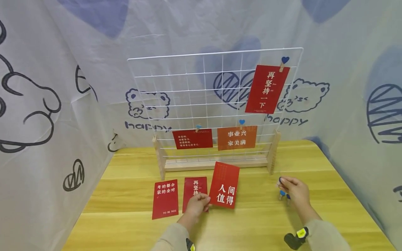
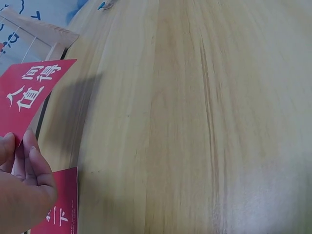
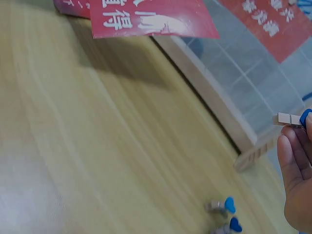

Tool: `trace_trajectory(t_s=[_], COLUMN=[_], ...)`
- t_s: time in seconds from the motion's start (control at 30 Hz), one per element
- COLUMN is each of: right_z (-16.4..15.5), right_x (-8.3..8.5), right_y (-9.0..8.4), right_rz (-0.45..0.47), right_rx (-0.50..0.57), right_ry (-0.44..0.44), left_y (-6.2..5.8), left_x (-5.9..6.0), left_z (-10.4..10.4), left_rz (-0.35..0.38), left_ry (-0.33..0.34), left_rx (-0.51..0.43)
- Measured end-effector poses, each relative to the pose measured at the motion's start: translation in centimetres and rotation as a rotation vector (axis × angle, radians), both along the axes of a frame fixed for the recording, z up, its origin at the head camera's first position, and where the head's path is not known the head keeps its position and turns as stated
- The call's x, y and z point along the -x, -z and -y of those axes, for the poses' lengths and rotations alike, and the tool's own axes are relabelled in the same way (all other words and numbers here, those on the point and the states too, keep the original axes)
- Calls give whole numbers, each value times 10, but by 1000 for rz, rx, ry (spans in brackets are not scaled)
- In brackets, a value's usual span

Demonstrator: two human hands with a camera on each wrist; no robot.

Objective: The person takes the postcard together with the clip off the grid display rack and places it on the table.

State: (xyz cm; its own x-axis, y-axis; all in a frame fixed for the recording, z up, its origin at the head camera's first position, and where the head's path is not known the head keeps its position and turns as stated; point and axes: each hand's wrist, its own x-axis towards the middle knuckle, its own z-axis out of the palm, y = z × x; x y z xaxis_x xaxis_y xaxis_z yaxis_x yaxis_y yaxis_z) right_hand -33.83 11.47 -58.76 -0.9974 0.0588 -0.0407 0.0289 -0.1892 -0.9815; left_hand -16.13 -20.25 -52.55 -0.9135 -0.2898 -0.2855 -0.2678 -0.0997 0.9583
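Nearest, two beige sleeves (image 1: pixel 326 237). The left hand (image 1: pixel 195 205) has thumb and fingers pinching the red card (image 1: pixel 223 185) by its 8 o'clock corner; card is up off the yellow wood-grain table (image 1: pixel 245 230), casting a shadow there.

Right hand (image 1: pixel 296 193) at 3 o'clock from that card, well apart. Its fingertips are close together, holding a wooden clip (image 3: pixel 290 119) with a dark-blue heart. At 8 o'clock from this hand, two spare clips near each other on the tabletop: light-blue heart clip (image 3: pixel 229 205), navy heart clip (image 3: pixel 235 224).

At 9 o'clock from the held card, two more red cards lie flat: partly covered card (image 1: pixel 194 184), lower part behind the left hand, then TO BE NO.1 card (image 1: pixel 165 200) farther out, a gap between.

Behind: white wire rack on a wooden base (image 1: pixel 251 162). By the rack's clock: small red card (image 1: pixel 193 139) at 7, orange card (image 1: pixel 237 138) at 5, tall red card (image 1: pixel 267 90) at 2, tilted, its clip (image 1: pixel 282 65) on the 1 o'clock corner. All three pegged with heart clips.

Farthest, white cloth (image 1: pixel 94 94) printed with bears, hearts, "happy".
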Motion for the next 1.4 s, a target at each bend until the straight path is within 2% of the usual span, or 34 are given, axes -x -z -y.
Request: trace_trajectory(t_s=[0.1, 0.3, 0.53, 0.73, 0.8, 0.97, 1.2, 1.4], right_z=[-6, -20, -32, -27, -27, -34, -40, -42], right_x=[-7, -20, -30, -61, -66, -67, -66, -66], right_y=[-1, -4, -6, -58, -68, -65, -57, -54], right_rz=[11, -10, 65, 133, 162, 217, 207, 227], right_rx=[-19, 48, -87, -258, -290, -290, -356, -383], right_ry=[-6, -89, -62, -56, -49, -68, -118, -125], left_y=[2, 5, 8, 8, 8, 11, 12, 12], left_x=[1, 0, -1, -2, -2, -1, 0, 0], left_z=[-1, -2, -2, -5, -6, -8, -10, -13], left_rz=[0, 16, 29, 41, 43, 46, 74, 94], left_ry=[3, 1, 10, 11, 13, 15, -8, -35], left_rx=[3, 15, 39, 38, 36, 27, 20, 23])
